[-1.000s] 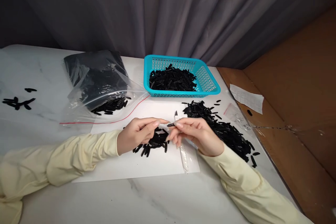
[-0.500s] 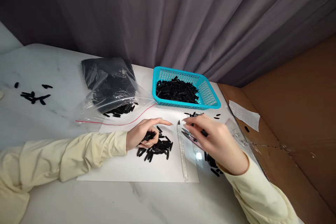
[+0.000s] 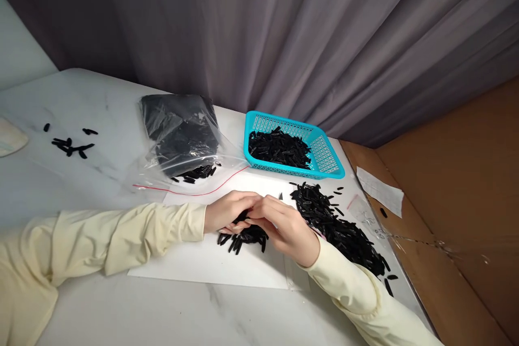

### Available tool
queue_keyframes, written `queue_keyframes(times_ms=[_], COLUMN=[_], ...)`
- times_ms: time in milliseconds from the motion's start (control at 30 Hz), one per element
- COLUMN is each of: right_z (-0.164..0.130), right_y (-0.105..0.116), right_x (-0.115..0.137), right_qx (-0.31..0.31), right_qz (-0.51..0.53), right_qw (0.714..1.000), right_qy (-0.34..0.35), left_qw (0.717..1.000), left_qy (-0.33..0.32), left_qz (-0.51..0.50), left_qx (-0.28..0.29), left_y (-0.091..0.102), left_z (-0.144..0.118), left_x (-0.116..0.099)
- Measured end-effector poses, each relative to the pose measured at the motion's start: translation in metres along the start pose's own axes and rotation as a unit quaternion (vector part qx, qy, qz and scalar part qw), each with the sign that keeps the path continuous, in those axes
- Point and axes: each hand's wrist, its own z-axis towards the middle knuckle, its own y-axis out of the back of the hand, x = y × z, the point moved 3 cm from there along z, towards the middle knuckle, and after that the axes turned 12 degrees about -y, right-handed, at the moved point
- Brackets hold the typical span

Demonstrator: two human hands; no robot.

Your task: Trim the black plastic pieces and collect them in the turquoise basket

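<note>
Small black pieces sit in a little heap on the white sheet, just below the middle of the frame, and both my hands are right on top of them. My left hand is curled over the heap's left edge, fingers bent down into the pieces, though I cannot tell whether anything is pinched between them. My right hand comes in from the lower right, fingers folded toward the left hand's fingertips and touching them over the heap; what they hold, if anything, is hidden. Just right of my right hand a much bigger spread of black pieces runs down toward the lower right along the marble table. Above it, a turquoise basket holds more of the same. Left of the basket lies a clear zip bag with a red seal line, dark contents inside. A few stray pieces rest far out at the left edge. A white paper slip lies on the brown board at right, grey curtain behind everything.
</note>
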Motion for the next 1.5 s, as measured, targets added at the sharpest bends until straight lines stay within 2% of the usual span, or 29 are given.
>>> queue_keyframes(times_ms=[100,200,267,367,467,600,900,1067,1200,1500], right_z=[-0.013,-0.029,-0.039,-0.048,-0.051,-0.052,-0.055,-0.054,-0.053,-0.053], right_y=[0.002,0.002,-0.001,-0.005,-0.007,-0.010,-0.015,-0.016,-0.016,-0.015], right_x=[-0.001,-0.003,-0.006,-0.011,-0.018,-0.026,-0.028,-0.027,-0.027,-0.024], right_qx=[-0.044,-0.064,-0.066,-0.083,-0.115,-0.124,-0.104,-0.087,-0.090,-0.071], right_qz=[0.029,0.104,0.204,0.373,0.470,0.533,0.609,0.639,0.642,0.636], right_qw=[0.997,0.976,0.941,0.862,0.800,0.760,0.709,0.681,0.677,0.688], right_qy=[-0.065,-0.180,-0.261,-0.334,-0.354,-0.350,-0.339,-0.346,-0.349,-0.342], left_qw=[1.000,0.999,0.998,0.994,0.987,0.966,0.894,0.868,0.850,0.821], left_qy=[0.001,-0.008,-0.025,-0.047,-0.061,-0.094,-0.224,-0.254,-0.277,-0.311], left_qz=[0.006,0.031,0.053,0.092,0.145,0.238,0.389,0.426,0.449,0.479], left_qx=[0.018,0.031,0.035,0.036,0.038,0.032,0.004,0.008,0.005,0.009], left_y=[-0.002,-0.005,-0.006,-0.006,-0.006,-0.006,-0.011,-0.013,-0.013,-0.015], left_z=[-0.002,-0.003,-0.004,-0.004,-0.004,-0.006,-0.010,-0.013,-0.014,-0.016], left_x=[0.000,-0.003,-0.004,-0.004,-0.002,-0.002,-0.009,-0.011,-0.011,-0.014])
